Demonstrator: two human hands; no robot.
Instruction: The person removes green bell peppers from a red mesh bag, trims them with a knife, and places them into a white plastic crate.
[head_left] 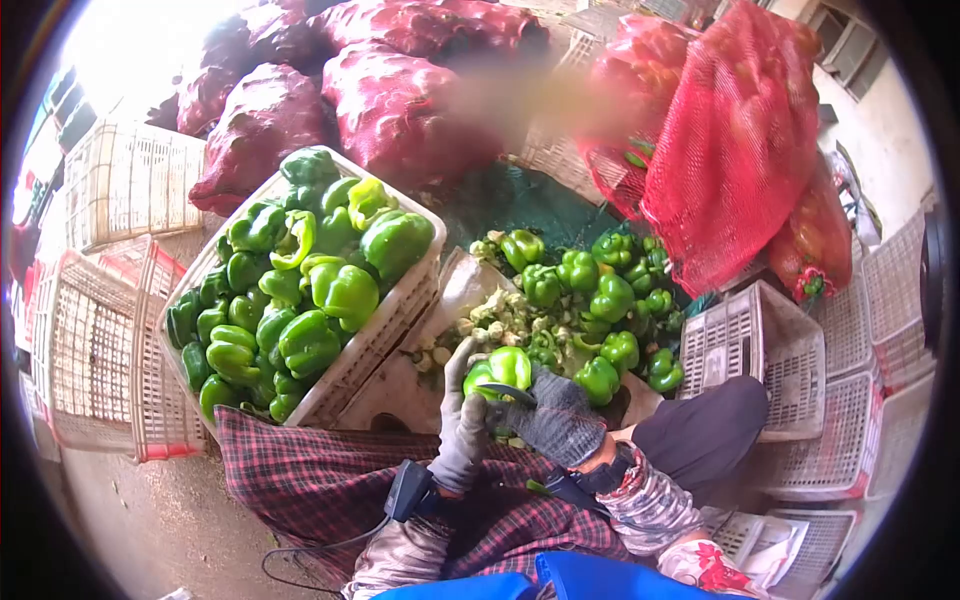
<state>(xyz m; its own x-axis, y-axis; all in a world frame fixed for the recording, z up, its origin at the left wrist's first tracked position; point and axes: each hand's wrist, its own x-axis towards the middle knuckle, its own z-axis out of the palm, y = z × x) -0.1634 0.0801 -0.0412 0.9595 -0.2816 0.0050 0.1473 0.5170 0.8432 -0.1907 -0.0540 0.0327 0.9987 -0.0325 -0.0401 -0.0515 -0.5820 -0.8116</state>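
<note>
My left hand (461,425), in a light grey glove, is closed around a green bell pepper (510,366) in front of my lap. My right hand (562,418), in a dark grey glove, grips a small knife (508,393) whose dark curved blade lies against the pepper; its handle is hidden in the fist. Just beyond my hands is a heap of cut-off pepper cores (497,315). Loose green peppers (610,297) lie to the right of it. At the left, a white crate (385,345) is piled high with green peppers (285,300).
Full red mesh sacks (390,110) lie at the back. A red net bag (735,150) stands at the right rear. Plastic crates (95,350) are stacked on the left, with more crates (825,430) on the right. A plaid cloth (330,460) covers my lap.
</note>
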